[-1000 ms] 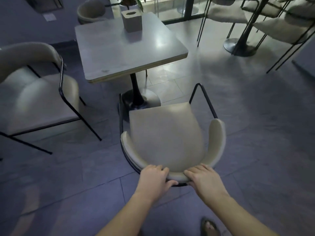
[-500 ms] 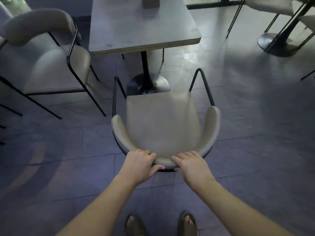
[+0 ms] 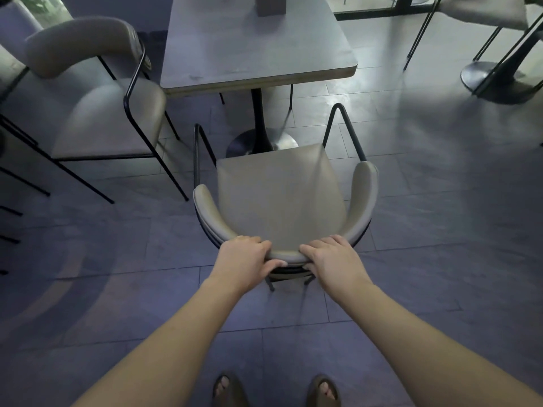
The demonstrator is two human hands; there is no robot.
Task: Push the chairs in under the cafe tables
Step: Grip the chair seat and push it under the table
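A beige padded chair [image 3: 279, 198] with a black metal frame stands right in front of me, its seat facing a square grey cafe table [image 3: 255, 48] on a black pedestal. The seat's front edge is short of the table's near edge and overlaps the round base in my view. My left hand [image 3: 244, 259] grips the curved backrest left of its middle. My right hand [image 3: 332, 259] grips the same backrest just right of the middle. Both arms are stretched out forward.
A second beige chair [image 3: 102, 113] stands to the left of the table, pulled out and turned sideways. Another table base [image 3: 499, 80] and a chair [image 3: 482, 10] are at the far right. A box [image 3: 270, 4] sits on the table. My sandalled feet [image 3: 276, 389] stand on the tiled floor.
With both hands holding its backrest, the chair has slid forward toward the table and straightened to face it. I have stepped in behind it, and my feet have come into view.
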